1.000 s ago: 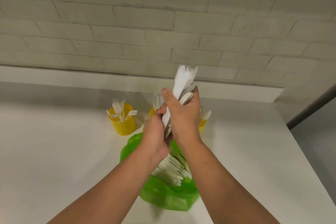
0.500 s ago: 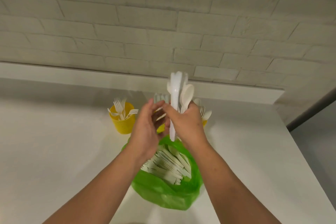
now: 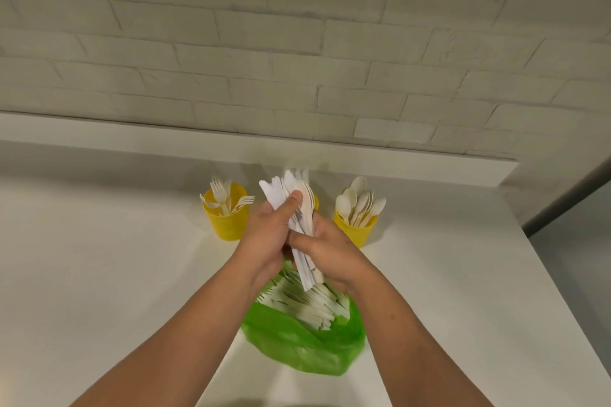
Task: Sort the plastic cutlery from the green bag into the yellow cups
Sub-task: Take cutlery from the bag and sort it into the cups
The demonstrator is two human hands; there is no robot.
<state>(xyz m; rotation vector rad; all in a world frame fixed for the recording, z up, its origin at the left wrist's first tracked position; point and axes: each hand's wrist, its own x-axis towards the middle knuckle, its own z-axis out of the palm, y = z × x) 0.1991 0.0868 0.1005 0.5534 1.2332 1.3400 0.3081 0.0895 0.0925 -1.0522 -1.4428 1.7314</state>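
Note:
Both hands hold one bundle of white plastic cutlery upright above the green bag. My left hand grips the bundle's upper part, thumb across it. My right hand grips its lower part. The bag lies open on the white table, with several more pieces of cutlery inside. A yellow cup with forks stands at the back left. A yellow cup with spoons stands at the back right. A third yellow cup is almost hidden behind the bundle.
The white table runs to a raised ledge under a white brick wall. Its right edge drops off to a grey floor.
The bundle has come down and now sits between both hands. My left hand, open beside it half a second ago, has closed on it. The view has tilted so the spoon cup shows.

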